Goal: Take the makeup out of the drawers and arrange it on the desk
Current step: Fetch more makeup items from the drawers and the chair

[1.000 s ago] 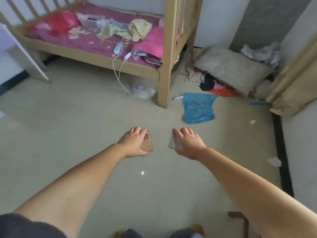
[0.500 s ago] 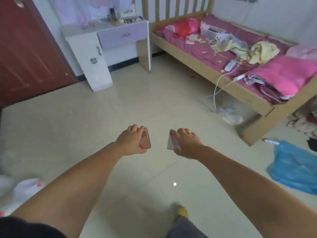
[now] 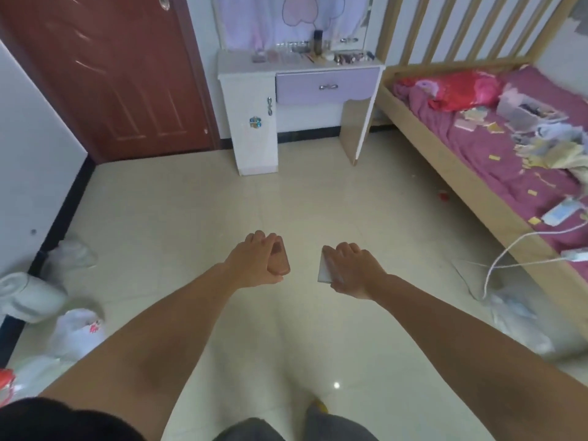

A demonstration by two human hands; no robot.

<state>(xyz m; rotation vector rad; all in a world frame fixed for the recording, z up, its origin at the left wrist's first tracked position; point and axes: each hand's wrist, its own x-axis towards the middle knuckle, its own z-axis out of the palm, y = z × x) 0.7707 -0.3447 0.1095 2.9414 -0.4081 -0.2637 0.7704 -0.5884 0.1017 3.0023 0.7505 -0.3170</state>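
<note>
The whole room has swung round: a second ago the view took in the far end of the bed and a heap of pillows on the floor, half a second ago the desk sat off in the upper left, and now the desk (image 3: 248, 70) stands square ahead against the wall, beside the red door (image 3: 105, 74). That reads as the person turning to face the drop-off point, so the carry looks well under way with the placing not yet done.

Open tiled floor (image 3: 302, 192) runs clear from the person to the desk, wide and unobstructed. Watch the margins: the bed frame (image 3: 445, 160) lines the right side with a white cable (image 3: 496, 265) trailing down onto the tiles, and plastic bags (image 3: 76, 332) crowd the left wall.

The lilac drawer (image 3: 327, 87) is closed. The desktop already carries a row of small bottles and compacts (image 3: 318, 54), so free room looks tight; the bare white strip at the left end seems the likeliest landing spot.

Now the hands, both stretched out ahead. The left hand (image 3: 254, 262) has its fingers curled round a pinkish-brown makeup case (image 3: 280, 261), held mid-air. The right hand (image 3: 353, 270) grips a flat pale grey compact (image 3: 324, 268) from above, its edge poking out past the fingers. Both items are well apart from the desk.
</note>
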